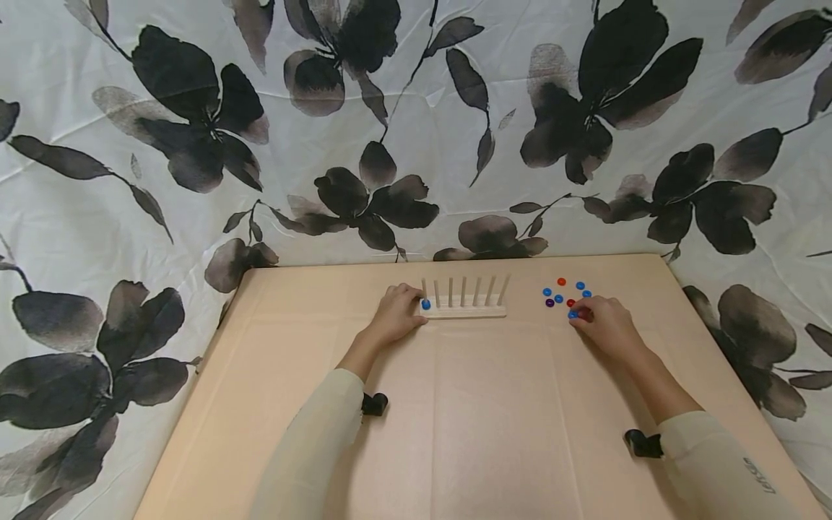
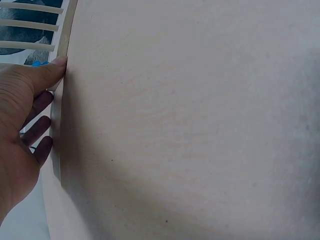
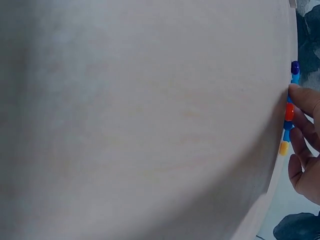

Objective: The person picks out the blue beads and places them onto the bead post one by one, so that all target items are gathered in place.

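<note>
Near the middle of the counter's (image 1: pixel 494 419) far edge, in the head view, stands a pale peg rack (image 1: pixel 463 313) with a row of upright pegs, and a blue bead (image 1: pixel 425 305) sits low at its leftmost peg. The left hand (image 1: pixel 394 315) grips the left end of this rack, thumb on the near side. Towards the counter's far right corner lies a loose cluster of red, blue and purple beads (image 1: pixel 558 298), well apart from the rack. At the near side of that cluster, the right hand (image 1: pixel 606 326) pinches another blue bead (image 1: pixel 573 315) between thumb and finger. Both arms reach in from the near edge in light sleeves (image 1: pixel 318 440), and a floral cloth (image 1: pixel 364 130) fills the space beyond the far edge. In the left wrist view, the thumb presses the long side of the rack's base, the other fingers curl round its end, and a bit of blue shows just beside the thumb. In the right wrist view, the thumb tip touches blue, with an orange-red bead (image 3: pixel 289 112) just beside it and a yellow bead (image 3: pixel 284 148) further along the line.
</note>
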A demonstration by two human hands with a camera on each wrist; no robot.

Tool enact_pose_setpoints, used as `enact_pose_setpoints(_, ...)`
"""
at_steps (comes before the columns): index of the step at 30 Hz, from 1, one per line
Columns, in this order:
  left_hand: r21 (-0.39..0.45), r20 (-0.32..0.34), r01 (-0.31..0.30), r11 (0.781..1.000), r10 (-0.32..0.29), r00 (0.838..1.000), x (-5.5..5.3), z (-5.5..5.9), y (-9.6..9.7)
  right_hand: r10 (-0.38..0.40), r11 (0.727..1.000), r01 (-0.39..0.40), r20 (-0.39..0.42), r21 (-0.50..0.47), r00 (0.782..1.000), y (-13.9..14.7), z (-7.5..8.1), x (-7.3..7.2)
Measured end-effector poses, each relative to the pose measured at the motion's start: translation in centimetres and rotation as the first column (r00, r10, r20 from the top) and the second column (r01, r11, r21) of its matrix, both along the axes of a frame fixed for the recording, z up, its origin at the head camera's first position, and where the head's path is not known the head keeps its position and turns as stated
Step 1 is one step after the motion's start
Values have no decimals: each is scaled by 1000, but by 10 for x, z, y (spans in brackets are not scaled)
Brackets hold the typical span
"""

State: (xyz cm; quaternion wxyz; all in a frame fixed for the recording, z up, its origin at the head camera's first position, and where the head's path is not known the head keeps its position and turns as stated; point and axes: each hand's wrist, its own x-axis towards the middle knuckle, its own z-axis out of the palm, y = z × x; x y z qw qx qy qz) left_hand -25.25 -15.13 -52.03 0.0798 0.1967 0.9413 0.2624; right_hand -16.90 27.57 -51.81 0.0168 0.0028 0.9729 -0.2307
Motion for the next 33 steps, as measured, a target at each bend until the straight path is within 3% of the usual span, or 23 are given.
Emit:
enact_pose_setpoints(8,1,-1,-4,1000,4,1000,1,2,0,19,1000,-19,-32,6,999,0,1,0)
enact_pose_setpoints(21,-13,-4,2,1000,-2,1000,0,-1,1,30,1000,-30,-19,-9,999,3,3,-1)
enact_pose_setpoints(33,-17,-12,16,1000,-17,1000,3,-1,-2,16,998,-19,-54,-60,998,-12,29,2)
